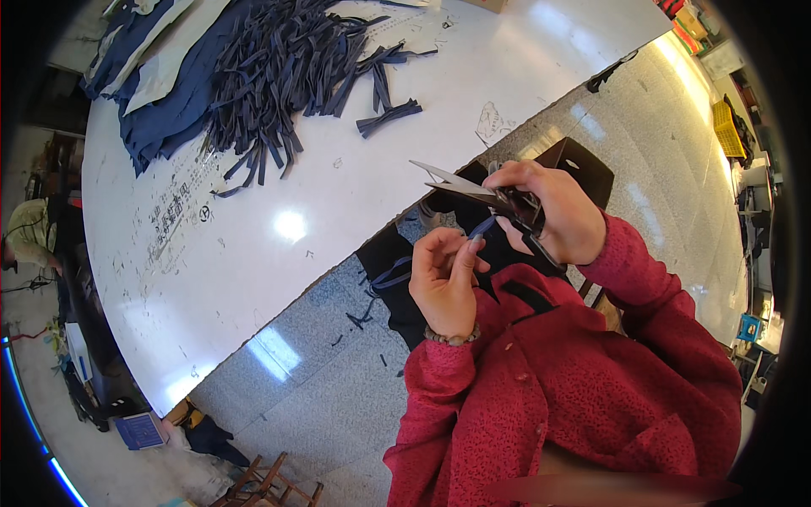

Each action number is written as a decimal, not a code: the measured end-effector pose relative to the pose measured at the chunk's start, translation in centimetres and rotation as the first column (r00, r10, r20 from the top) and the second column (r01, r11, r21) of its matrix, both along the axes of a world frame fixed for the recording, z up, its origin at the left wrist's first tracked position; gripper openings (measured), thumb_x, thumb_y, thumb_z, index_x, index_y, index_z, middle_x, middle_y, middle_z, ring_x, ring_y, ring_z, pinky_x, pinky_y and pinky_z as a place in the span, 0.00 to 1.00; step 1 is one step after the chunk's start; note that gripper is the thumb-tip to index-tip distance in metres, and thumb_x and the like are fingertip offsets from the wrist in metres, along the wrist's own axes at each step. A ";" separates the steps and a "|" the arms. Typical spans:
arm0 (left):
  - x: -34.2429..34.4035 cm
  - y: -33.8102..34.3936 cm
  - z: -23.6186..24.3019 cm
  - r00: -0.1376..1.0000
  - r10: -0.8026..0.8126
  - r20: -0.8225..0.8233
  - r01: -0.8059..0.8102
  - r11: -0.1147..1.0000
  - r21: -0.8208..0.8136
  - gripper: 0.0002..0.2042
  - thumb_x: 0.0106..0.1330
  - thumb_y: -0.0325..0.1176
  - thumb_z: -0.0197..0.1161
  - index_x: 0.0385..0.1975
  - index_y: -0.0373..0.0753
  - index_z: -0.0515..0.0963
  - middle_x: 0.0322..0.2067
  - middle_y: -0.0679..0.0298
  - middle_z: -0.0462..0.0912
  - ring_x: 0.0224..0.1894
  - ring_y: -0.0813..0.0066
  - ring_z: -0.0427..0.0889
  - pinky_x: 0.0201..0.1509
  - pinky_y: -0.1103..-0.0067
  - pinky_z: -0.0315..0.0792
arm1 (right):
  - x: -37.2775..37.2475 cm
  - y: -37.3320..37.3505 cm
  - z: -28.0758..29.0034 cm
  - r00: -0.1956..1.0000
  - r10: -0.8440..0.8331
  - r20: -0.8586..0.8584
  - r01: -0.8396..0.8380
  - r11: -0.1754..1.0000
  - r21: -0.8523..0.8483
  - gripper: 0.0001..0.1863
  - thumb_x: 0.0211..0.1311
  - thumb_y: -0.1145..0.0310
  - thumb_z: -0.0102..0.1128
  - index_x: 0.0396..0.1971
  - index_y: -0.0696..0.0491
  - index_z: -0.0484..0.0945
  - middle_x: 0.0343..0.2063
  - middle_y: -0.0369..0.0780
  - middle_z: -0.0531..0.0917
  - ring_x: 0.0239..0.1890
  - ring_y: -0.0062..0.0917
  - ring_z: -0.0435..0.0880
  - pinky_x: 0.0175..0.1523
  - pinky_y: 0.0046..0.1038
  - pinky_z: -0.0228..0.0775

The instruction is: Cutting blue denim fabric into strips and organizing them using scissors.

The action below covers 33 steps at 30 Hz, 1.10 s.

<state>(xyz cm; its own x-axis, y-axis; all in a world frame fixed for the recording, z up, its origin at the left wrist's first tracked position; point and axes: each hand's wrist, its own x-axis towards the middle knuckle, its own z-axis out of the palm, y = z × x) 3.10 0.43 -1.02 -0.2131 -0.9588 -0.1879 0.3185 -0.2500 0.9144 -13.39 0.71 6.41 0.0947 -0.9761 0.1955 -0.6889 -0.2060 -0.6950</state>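
My right hand (557,215) grips a pair of scissors (463,188) with dark handles, the blades parted and pointing left toward the table edge. Just below the blades, my left hand (446,283) pinches a narrow dark blue fabric strip (482,227) between thumb and fingers. Part of a blue strip (390,274) also shows left of this hand, over the dark cloth at my lap. Beyond my hands, a heap of cut dark blue strips (291,72) lies on the white table (279,253). Two short bundled strips (389,117) rest at its right side.
Dark blue fabric sheets (173,127) and pale pieces (160,80) lie at the table's far left. The table edge runs diagonally before me. Blue scraps (361,319) dot the floor. A brown box-like thing (591,173) stands beyond my right hand. Another person (34,232) is at far left.
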 end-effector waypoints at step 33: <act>1.0 -7.0 0.1 0.715 -0.065 0.696 0.488 0.760 -0.429 0.07 0.62 0.21 0.60 0.38 0.33 0.80 0.27 0.62 0.78 0.28 0.79 0.77 0.33 0.84 0.69 | -4.2 -1.8 -7.0 0.696 -0.421 0.582 0.380 0.903 0.200 0.22 0.53 0.79 0.55 0.49 0.56 0.62 0.29 0.37 0.75 0.32 0.19 0.75 0.42 0.23 0.68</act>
<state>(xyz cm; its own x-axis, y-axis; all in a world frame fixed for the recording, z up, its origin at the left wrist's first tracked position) 4.10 -6.59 -0.90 -0.5258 -0.8363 0.1553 -0.3522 0.3802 0.8552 -17.59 -1.13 -0.57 -0.4241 -0.9055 0.0141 -0.1339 0.0473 -0.9899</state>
